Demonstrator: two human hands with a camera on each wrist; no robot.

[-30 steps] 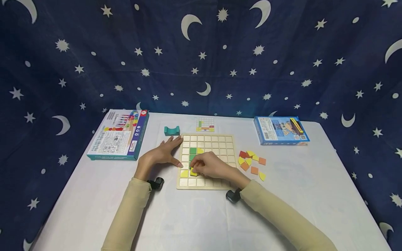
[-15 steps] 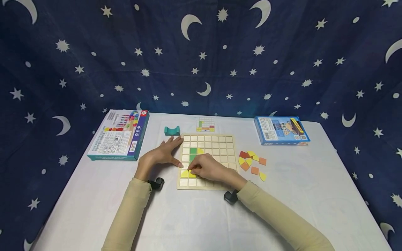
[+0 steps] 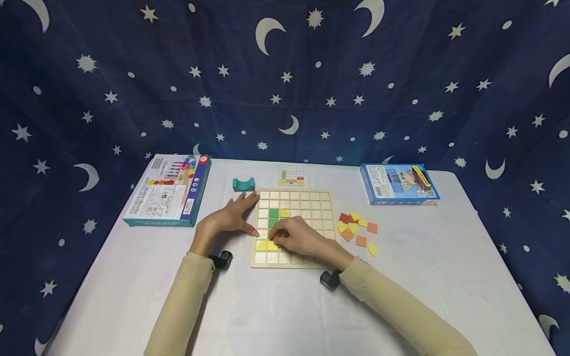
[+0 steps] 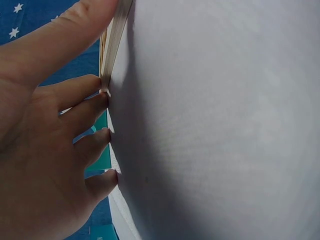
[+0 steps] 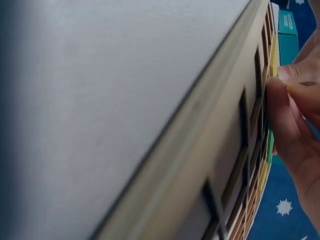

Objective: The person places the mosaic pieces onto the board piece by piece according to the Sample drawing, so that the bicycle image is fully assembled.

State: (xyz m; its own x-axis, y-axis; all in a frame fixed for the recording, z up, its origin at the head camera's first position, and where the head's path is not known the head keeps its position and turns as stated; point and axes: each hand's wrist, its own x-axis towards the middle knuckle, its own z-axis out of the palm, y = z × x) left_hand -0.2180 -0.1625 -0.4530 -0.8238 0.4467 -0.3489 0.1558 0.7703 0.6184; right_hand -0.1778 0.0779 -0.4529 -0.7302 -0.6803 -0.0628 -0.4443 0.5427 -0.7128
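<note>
My left hand (image 3: 229,216) has its fingers spread along the left edge of the wooden grid board (image 3: 307,197); in the left wrist view its fingertips line up near that edge. Over the board's lower left, my right hand (image 3: 299,236) bends its thumb and fingers together at a yellow tile (image 3: 272,245), pinching its edge. That tile lies in a cell right of another yellow tile (image 3: 261,245). Green tiles (image 3: 273,212) run up the second column, partly covered by the right hand, with a yellow rounded tile (image 3: 283,213) beside the top one.
Right of the board lie several loose red, yellow and orange tiles (image 3: 361,241). Behind it are a printed pattern card (image 3: 291,175) and a teal curved block (image 3: 243,185). A larger box (image 3: 162,190) stands left, a blue box (image 3: 399,184) right.
The yellow tile, tilted in my right fingers a second ago, now lies flat in its cell. My right hand dipped left, then shifted slightly back right. The left hand stayed put.
</note>
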